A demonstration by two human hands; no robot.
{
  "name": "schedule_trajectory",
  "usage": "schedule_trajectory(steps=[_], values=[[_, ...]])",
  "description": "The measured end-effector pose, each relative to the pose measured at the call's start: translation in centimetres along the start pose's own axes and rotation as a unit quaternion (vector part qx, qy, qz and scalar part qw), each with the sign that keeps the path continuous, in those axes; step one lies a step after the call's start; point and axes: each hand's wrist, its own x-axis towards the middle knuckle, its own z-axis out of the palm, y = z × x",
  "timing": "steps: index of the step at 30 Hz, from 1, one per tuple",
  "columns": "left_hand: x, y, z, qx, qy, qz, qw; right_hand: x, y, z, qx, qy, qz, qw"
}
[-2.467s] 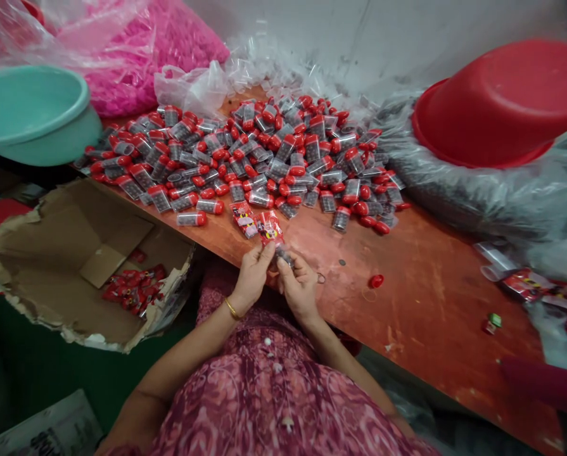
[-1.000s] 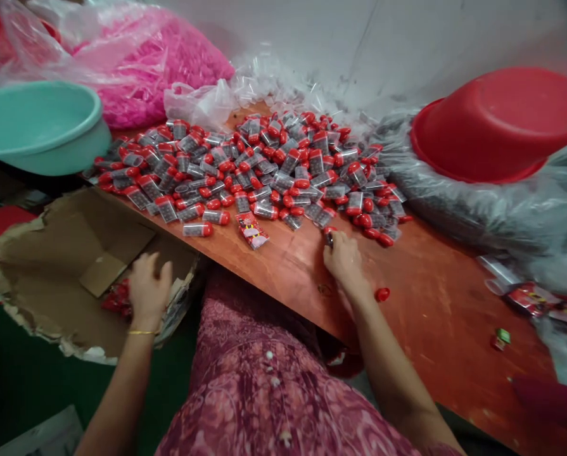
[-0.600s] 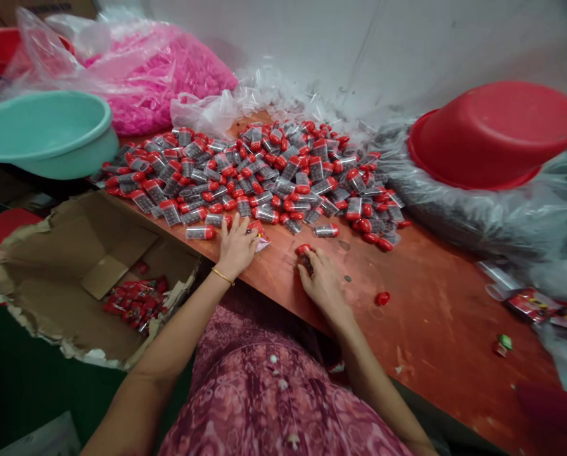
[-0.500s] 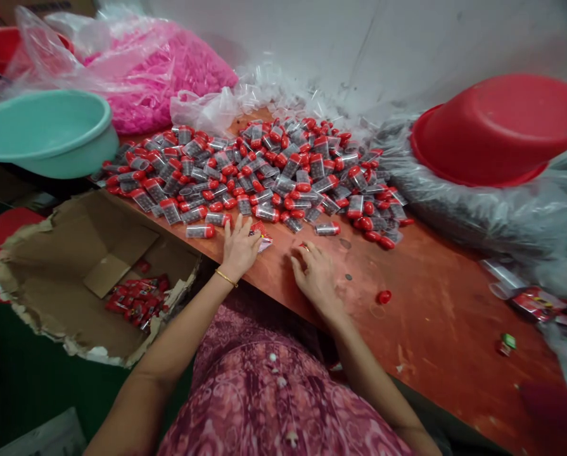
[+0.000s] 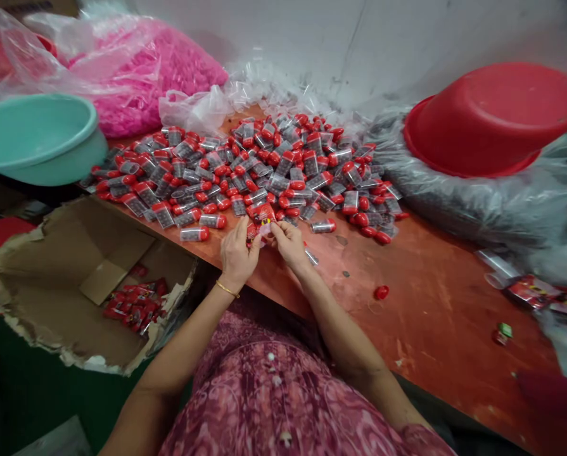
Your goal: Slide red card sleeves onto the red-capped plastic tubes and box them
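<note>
Both my hands meet at the front edge of the heap, over a small shiny red printed packet (image 5: 263,218). My left hand (image 5: 237,251) is closed on the packet's left side, with a gold bangle at the wrist. From the right, my right hand (image 5: 289,243) pinches its pale lower edge between thumb and fingers. Just beside my right hand lies a clear tube (image 5: 312,256) with dark contents, partly hidden by that hand. Past my fingers spreads a large heap of red-capped clear tubes (image 5: 264,166) filled with something dark.
A torn-edged cardboard box (image 5: 31,253) holding red packets (image 5: 138,304) stands at the left. Beyond are a mint-green basin (image 5: 36,136) and a bag of pink pieces (image 5: 169,69). An upturned red basin (image 5: 496,120) rests on plastic bags. One red cap (image 5: 381,292) lies on the table (image 5: 435,316).
My right hand has moved left and up to join my left hand at the packet, which is now lifted and gripped. A tube shows where my right hand was. The view has shifted slightly.
</note>
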Motion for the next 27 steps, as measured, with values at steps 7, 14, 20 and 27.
schedule_trajectory(steps=[7, 14, 20, 27], values=[[1.3, 1.7, -0.2, -0.358, -0.09, -0.225, 0.902, -1.5, -1.3, -1.1, 0.032, -0.089, -0.002, 0.995], [0.6, 2.7, 0.9, -0.429, 0.022, -0.257, 0.865, -2.3, -0.6, -1.2, -0.005, 0.011, -0.038, 0.999], [-0.8, 3.4, 0.7, -0.454, -0.031, -0.298, 0.839, -2.9, -0.2, -1.3, -0.004, 0.047, -0.042, 0.998], [-2.2, 4.3, 1.1, -0.467, -0.069, -0.335, 0.816, -4.2, -0.1, -1.6, -0.111, 0.107, -0.122, 0.98]])
